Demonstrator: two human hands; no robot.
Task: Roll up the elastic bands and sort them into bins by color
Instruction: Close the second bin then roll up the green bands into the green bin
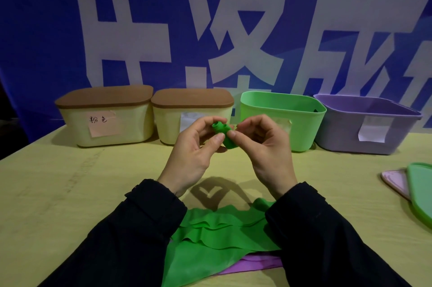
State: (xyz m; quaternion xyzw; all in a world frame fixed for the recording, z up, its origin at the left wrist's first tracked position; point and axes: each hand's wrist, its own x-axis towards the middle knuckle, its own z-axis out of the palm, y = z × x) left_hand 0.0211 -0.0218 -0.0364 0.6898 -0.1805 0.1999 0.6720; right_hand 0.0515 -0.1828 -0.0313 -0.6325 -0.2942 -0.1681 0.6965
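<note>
Left hand (194,153) and right hand (261,148) both pinch green rolled band (224,135), held above worktop (70,193) in front of green bin (282,120). Left of green bin: two lidded cream bins; far one (105,118) carries note (104,124) reading "粉色". Purple bin (367,125) right of green bin. Loose green bands (210,237) lie nearer person, between sleeves.

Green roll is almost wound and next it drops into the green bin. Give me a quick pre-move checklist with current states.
1. Both hands grip the roll: ok. Left hand and right hand pinch the green roll.
2. Roll fully wound: not ok. The loose green band still lies on the table.
3. Green bin uncovered: ok, its green lid lies at the right.
4. Room inside the green bin: cannot tell, interior hidden.
5. Purple bin open for the purple band: ok.
6. Two cream bins open: not ok, brown lids on.
</note>
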